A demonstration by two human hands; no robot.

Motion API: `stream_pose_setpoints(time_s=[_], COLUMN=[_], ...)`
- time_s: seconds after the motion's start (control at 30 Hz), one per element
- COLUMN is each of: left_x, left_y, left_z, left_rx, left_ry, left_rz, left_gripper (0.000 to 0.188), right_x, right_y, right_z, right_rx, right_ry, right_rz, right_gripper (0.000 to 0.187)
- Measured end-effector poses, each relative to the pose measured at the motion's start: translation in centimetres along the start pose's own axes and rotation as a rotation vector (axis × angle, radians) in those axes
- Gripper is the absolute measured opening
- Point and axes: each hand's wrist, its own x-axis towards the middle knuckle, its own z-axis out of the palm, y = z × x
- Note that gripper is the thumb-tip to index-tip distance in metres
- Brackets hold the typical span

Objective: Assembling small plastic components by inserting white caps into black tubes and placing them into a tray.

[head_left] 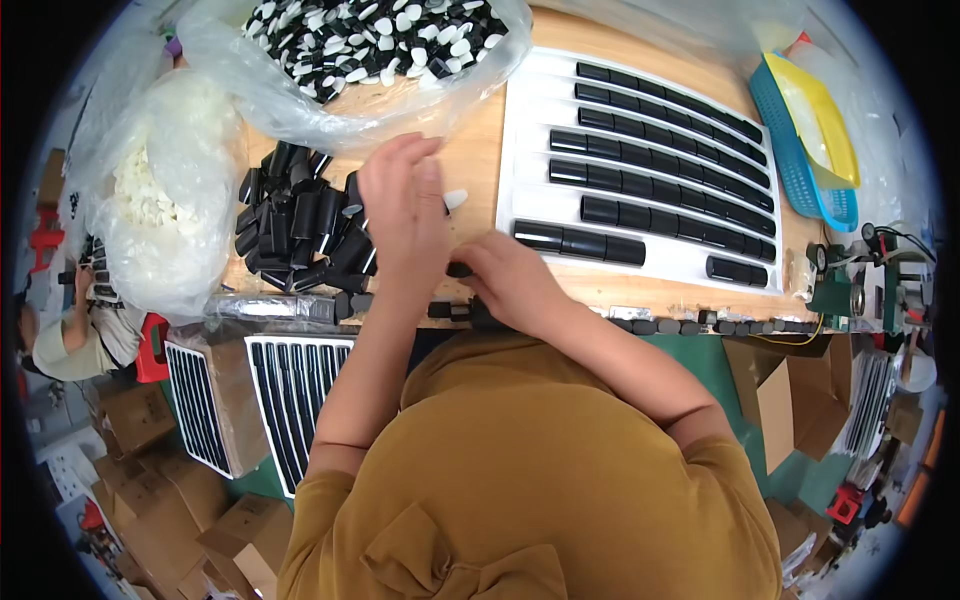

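My left hand (405, 215) is above the wooden table, beside a pile of glossy black tube-shaped pieces (320, 215). Its fingers are bent and drawn together; whatever they may hold is hidden. A small white piece (455, 198) shows at the edge of this hand; I cannot tell whether it is held or lies behind. Close to the table's near edge, my right hand (510, 280) has its fingers closed around a small black piece (459, 269), mostly covered. To the right lies a white tray (520, 100) with rows of black cylinders (660, 150); its nearest row has a gap.
A clear plastic bag (300, 125) of black and white small parts lies at the back. Left of the pile is a bag of white parts (150, 190). A blue basket (800, 170) with a yellow tray (825, 120) stands far right. Cardboard boxes (150, 500) sit below.
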Motion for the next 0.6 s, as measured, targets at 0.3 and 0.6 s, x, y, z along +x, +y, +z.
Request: stream_pose_setpoints(time_s=[0.3, 0.6], left_x=[-3.7, -3.6], left_y=[-0.4, 0.7], left_z=[2.7, 2.9], left_rx=[-0.034, -0.027], left_ry=[-0.381, -0.415], left_rz=[0.057, 0.012], left_gripper=[0.036, 0.037], right_x=[-1.5, -1.9], right_y=[1.3, 1.6], right_z=[2.7, 2.7], right_rx=[0.207, 0.297], right_ry=[-0.114, -0.046], right_rz=[0.239, 0.258], right_gripper=[0.021, 0.023])
